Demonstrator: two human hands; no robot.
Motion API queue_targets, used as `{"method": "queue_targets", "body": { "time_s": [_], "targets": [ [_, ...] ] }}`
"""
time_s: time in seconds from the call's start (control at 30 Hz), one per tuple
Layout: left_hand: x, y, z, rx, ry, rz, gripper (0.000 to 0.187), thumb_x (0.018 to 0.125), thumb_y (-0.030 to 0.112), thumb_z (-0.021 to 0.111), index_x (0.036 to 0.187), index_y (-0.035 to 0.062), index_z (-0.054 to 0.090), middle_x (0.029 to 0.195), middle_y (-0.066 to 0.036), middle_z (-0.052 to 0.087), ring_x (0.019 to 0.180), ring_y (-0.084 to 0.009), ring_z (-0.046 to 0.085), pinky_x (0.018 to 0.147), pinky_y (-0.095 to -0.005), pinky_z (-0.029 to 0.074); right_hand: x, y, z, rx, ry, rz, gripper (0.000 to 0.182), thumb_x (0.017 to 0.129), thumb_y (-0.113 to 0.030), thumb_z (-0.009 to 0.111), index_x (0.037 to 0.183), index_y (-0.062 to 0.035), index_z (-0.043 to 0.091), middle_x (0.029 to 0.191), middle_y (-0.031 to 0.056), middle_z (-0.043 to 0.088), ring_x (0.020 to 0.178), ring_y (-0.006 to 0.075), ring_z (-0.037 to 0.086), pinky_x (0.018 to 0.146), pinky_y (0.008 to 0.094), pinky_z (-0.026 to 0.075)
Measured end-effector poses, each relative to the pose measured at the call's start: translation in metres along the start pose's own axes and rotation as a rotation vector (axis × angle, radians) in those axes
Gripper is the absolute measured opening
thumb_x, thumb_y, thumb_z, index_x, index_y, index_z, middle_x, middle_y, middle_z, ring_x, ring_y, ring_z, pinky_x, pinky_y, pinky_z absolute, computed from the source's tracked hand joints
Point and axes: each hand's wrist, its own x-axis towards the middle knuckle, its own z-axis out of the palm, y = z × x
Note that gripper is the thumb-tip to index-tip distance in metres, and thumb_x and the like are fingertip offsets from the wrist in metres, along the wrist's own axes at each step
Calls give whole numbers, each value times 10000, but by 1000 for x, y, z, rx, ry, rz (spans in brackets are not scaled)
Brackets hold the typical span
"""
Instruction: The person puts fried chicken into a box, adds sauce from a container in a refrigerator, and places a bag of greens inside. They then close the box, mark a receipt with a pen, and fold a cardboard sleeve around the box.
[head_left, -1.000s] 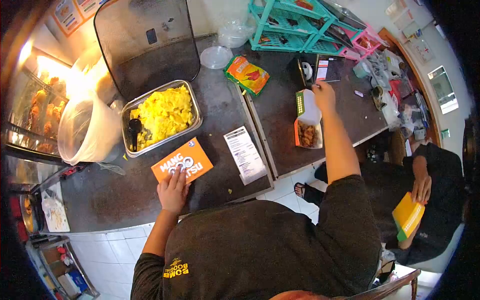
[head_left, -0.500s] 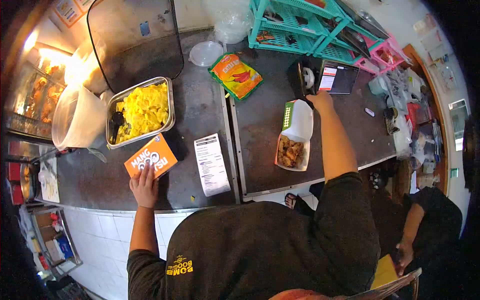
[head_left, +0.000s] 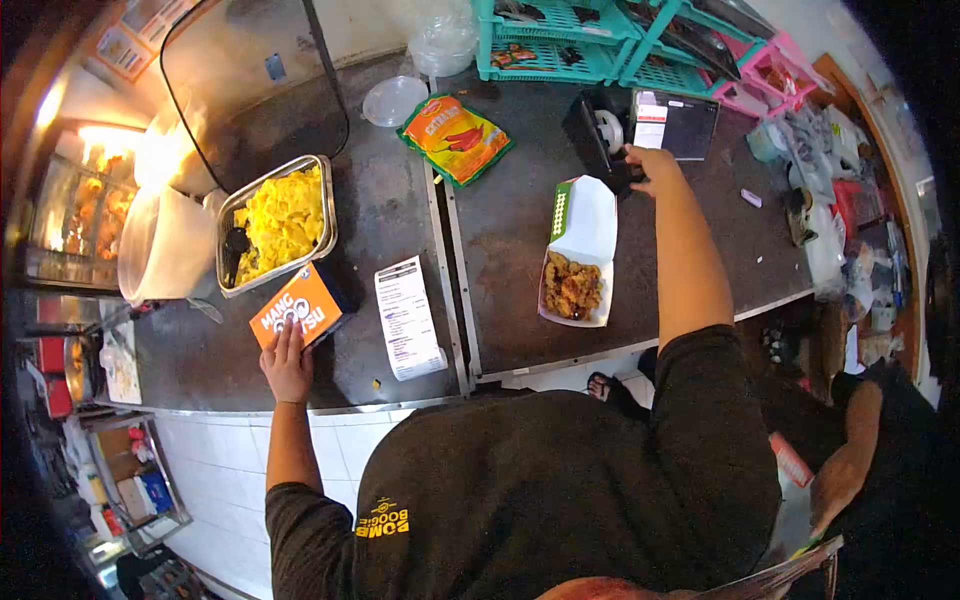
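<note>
My left hand (head_left: pixel 287 365) lies with its fingers spread on an orange box (head_left: pixel 298 308) with white lettering. My right hand (head_left: pixel 655 172) is beside a black tape dispenser (head_left: pixel 600 130), fingers apart and holding nothing visible. An open food box (head_left: pixel 585 225) with fried pieces (head_left: pixel 573 287) stands just below it. Between my hands lie a printed receipt (head_left: pixel 408 318) and an orange and green packet (head_left: pixel 456 139). Behind the orange box is a metal tray of yellow food (head_left: pixel 283 222) with a black utensil in it.
Teal baskets (head_left: pixel 560 50) and a pink basket (head_left: pixel 775 80) line the back. A black device (head_left: pixel 690 125) stands behind my right hand. Plastic tubs (head_left: pixel 395 101) sit further back. A co-worker's arm (head_left: pixel 848 455) shows at the lower right.
My right hand has come away from the black tape dispenser, its fingers opened. My left hand stays on the orange box. The view has shifted slightly, and the co-worker's arm has moved.
</note>
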Motion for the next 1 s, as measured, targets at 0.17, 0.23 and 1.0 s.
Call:
{"method": "queue_targets", "body": {
  "time_s": [0.17,0.23,1.0],
  "targets": [
    [0,6,-3,12,-17,-19,488,782,244,560,1249,153,450,1306,-5,429,1051,-239,443,898,-382,308,-15,39,-18,77,1,-444,306,763,-253,630,956,-24,564,989,98,508,1011,260,443,835,569,390],
    [1,4,-2,7,-13,-14,492,781,239,559,1252,153,446,1307,-4,428,1054,-238,442,901,-382,304,-23,57,-18,8,57,-443,311,763,-259,625,958,-24,563,993,97,507,1014,259,441,851,561,381],
    [-3,-25,-6,-336,113,62,374,715,153,637,1083,118,581,1052,-32,580,964,-231,535,800,-361,417,-296,77,232,-382,-518,-484,183,805,-103,567,964,-63,648,840,98,614,767,141,562,690,268,448]
  ]
}}
